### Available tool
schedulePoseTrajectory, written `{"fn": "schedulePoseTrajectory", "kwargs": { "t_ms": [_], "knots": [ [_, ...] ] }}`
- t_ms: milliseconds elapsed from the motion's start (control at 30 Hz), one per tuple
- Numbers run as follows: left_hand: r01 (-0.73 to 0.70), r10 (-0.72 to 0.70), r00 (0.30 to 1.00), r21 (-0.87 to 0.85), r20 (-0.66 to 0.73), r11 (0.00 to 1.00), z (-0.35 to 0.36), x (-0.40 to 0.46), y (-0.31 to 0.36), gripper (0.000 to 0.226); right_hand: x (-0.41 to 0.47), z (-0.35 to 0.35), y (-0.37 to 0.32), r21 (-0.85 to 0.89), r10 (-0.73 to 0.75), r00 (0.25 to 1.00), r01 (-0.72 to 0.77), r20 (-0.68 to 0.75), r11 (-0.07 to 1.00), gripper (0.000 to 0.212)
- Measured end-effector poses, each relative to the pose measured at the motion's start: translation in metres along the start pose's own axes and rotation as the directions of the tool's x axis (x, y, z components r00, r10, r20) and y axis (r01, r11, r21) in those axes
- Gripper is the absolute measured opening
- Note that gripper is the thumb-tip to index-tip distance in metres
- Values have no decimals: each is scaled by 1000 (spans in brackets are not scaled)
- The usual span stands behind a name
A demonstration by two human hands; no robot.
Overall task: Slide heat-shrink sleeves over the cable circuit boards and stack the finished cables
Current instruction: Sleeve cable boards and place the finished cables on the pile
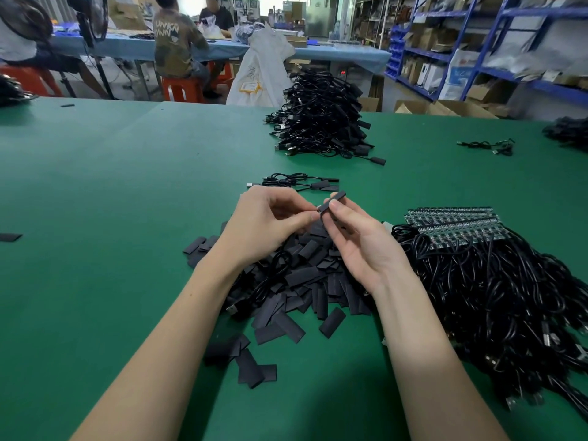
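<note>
fingers [342,214] of the right hand [362,249] and the left hand [270,224] meet above the green table [111,218], pinching one black heat-shrink sleeve [332,202] between them. right thumb and forefinger are curled onto the sleeve's near end; the left fingertips close on the same end from the other side. the sleeve tilts up and away to the right, its far end free in the air. whether a circuit board is already inside it cannot be told.

directly under the hands lies a loose heap of flat black sleeves [302,281], spilling toward the viewer, with one black cable [270,275] coiled through the heap. to the right, touching the heap's edge, sits a large bundle of unsleeved cables [493,297]; their bare circuit boards [455,224] are lined up in rows at the bundle's far end.

just beyond the hands, two or three finished cables [296,181] lie side by side on the mat. farther back stands a tall stack of finished cables [321,113]. a single cable [486,146] lies apart at far right, and a stray sleeve [9,237] rests at the left edge.

beyond the table, two seated people [178,49] work at a blue-covered bench [318,54] on orange stools [181,89]. a white sack [261,71] stands by it. blue shelving [477,43] with boxes fills the right side of the room.
</note>
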State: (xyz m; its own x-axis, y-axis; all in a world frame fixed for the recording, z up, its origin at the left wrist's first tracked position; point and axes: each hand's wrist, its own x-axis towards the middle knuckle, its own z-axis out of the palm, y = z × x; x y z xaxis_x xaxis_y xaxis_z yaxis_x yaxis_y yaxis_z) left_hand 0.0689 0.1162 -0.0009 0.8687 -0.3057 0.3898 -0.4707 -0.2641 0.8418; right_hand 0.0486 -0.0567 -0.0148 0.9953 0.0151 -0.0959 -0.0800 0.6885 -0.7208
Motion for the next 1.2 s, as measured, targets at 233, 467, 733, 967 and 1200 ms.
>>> {"fn": "schedulePoseTrajectory", "kwargs": {
  "t_ms": [233, 467, 733, 967, 1200],
  "knots": [
    [32, -33, 998, -17, -58, 999, 2, -1, 0, 10, 0, -1, -1, -8, 9, 1000, -9, -4, 1000, 15],
    [92, -89, 995, -86, 32, 992, -1, 0, -1, 9, 0, -1, -1, -4, 16, 1000, -16, -22, 1000, 15],
    [86, -86, 996, -75, 2, 994, -1, -1, -3, 8, -1, 1, 2, -59, 12, 1000, -13, -17, 998, 20],
    [107, -107, 994, -174, 5, 979, 3, 0, -5, 8, -5, 8, 6, -252, -223, 975, 216, 0, 943, 28],
    [160, -158, 987, -168, 21, 973, 3, 2, -11, 5, -5, 11, 8, -255, -291, 957, 280, -4, 926, 27]
  ]
}}
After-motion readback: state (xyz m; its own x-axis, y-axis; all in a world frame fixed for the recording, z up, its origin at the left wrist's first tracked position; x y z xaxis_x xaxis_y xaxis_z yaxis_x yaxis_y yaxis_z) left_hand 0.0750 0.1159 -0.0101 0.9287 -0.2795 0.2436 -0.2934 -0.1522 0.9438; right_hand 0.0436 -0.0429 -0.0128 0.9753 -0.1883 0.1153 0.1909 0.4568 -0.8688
